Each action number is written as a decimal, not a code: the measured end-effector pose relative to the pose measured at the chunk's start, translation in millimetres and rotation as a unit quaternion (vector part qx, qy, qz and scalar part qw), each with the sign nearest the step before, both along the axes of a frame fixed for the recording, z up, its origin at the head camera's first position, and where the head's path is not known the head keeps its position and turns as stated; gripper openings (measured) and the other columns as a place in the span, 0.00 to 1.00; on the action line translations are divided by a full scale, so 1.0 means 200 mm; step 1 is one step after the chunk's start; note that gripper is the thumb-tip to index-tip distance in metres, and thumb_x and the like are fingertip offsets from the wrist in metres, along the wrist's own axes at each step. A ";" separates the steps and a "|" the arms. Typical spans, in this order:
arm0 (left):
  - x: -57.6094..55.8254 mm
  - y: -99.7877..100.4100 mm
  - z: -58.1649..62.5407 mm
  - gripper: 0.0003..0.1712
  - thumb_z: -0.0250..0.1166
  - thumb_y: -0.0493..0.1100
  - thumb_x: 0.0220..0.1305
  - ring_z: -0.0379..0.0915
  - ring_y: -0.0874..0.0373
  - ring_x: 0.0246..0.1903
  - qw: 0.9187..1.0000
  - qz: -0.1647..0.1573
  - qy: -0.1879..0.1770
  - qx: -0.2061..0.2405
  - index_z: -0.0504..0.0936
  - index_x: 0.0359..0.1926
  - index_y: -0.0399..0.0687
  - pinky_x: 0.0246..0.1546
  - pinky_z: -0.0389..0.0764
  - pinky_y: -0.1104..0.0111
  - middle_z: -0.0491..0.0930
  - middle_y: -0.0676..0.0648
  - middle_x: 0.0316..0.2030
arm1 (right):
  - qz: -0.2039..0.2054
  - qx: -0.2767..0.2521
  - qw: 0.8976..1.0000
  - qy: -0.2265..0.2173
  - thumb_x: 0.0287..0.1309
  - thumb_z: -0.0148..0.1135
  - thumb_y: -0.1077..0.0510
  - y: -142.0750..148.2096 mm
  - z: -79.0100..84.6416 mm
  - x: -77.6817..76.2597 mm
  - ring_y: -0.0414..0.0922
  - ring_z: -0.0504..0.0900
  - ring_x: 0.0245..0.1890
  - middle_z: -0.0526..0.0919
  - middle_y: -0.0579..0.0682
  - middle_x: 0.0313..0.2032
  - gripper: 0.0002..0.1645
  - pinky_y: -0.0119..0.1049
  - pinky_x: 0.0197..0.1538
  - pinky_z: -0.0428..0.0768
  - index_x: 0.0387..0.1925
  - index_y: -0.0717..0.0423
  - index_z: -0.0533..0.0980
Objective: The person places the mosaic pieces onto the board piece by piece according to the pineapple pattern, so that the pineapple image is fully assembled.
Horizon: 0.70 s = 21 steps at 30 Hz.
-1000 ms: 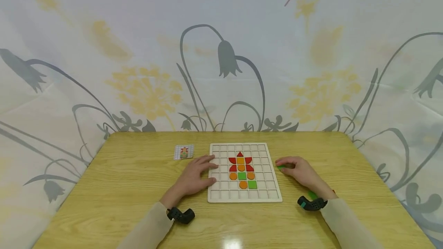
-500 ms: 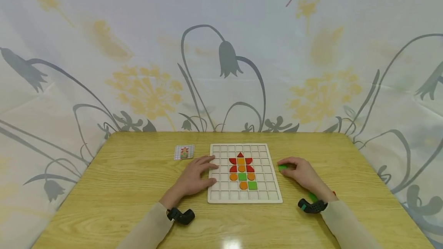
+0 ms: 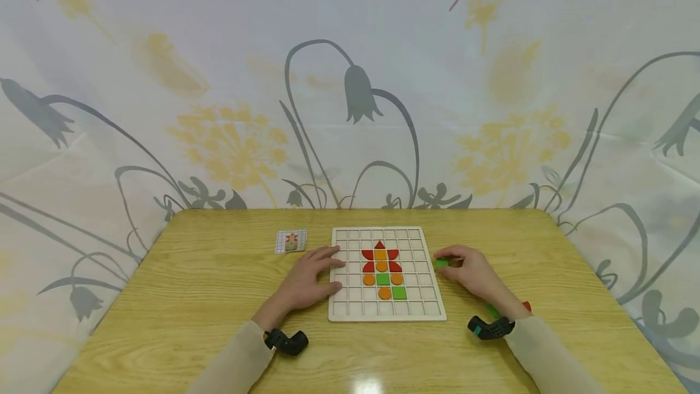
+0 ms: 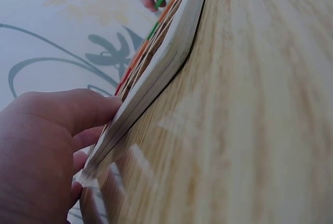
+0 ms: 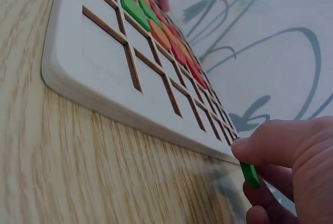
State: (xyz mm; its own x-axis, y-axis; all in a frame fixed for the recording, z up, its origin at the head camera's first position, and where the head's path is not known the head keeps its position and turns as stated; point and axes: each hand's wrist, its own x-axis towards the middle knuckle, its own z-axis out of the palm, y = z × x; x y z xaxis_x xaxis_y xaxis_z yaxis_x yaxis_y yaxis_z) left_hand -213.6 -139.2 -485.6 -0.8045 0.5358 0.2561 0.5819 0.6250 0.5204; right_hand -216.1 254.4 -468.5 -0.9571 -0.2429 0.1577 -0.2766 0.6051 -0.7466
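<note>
A white grid board [image 3: 350,309] lies flat on the wooden table. Red, orange and green tiles fill some cells near its middle, among them a green square tile [image 3: 400,292] and a red triangle [image 3: 380,244]. My left hand [image 3: 310,278] rests at the board's left edge, fingers spread over the rim; its thumb touches the edge in the left wrist view. Just off the board's right edge, my right hand [image 3: 471,271] pinches a thin green tile [image 5: 250,174] between thumb and fingers. The fingers partly cover that tile.
A small pattern card [image 3: 291,241] with a printed coloured figure lies beyond the left hand. Near the right wrist, partly hidden by it, are a loose green piece [image 3: 492,310] and a red piece [image 3: 527,306]. A flower-printed curtain [image 3: 246,78] hangs behind the table.
My right hand shifts slightly and ends a little farther left, closer to the board's edge; more of the green tile shows than a second ago. My left hand and the board stay put.
</note>
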 end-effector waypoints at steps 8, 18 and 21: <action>0.00 0.00 0.00 0.24 0.65 0.52 0.64 0.55 0.43 0.72 1.000 0.003 -0.007 -0.003 0.82 0.59 0.50 0.69 0.56 0.42 0.65 0.46 0.71 | 0.043 -0.015 0.999 -0.002 0.59 0.70 0.62 -0.18 0.03 0.03 0.44 0.79 0.37 0.83 0.51 0.45 0.12 0.35 0.40 0.79 0.46 0.57 0.84; 0.00 0.00 0.01 0.23 0.65 0.52 0.65 0.56 0.42 0.71 1.000 -0.002 0.001 -0.003 0.82 0.59 0.49 0.68 0.57 0.41 0.66 0.45 0.71 | 0.120 -0.019 0.992 0.041 0.57 0.71 0.63 -0.41 0.03 0.08 0.40 0.78 0.35 0.84 0.46 0.43 0.09 0.32 0.38 0.80 0.40 0.52 0.85; 0.00 0.00 0.01 0.23 0.65 0.52 0.65 0.56 0.42 0.71 1.000 -0.003 0.002 -0.004 0.82 0.59 0.49 0.67 0.58 0.41 0.66 0.45 0.71 | 0.135 -0.020 0.989 0.052 0.56 0.72 0.63 -0.47 0.03 0.10 0.39 0.76 0.34 0.83 0.43 0.40 0.09 0.32 0.37 0.79 0.39 0.51 0.85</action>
State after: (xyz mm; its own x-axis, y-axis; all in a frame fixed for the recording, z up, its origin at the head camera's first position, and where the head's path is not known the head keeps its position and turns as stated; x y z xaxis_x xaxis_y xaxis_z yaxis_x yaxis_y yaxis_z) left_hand -213.5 -138.9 -484.5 -0.8000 0.5425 0.2561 0.5882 0.6253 0.5129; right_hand -196.7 160.8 -462.0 -0.8364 -0.4791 0.2661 -0.5005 0.4698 -0.7271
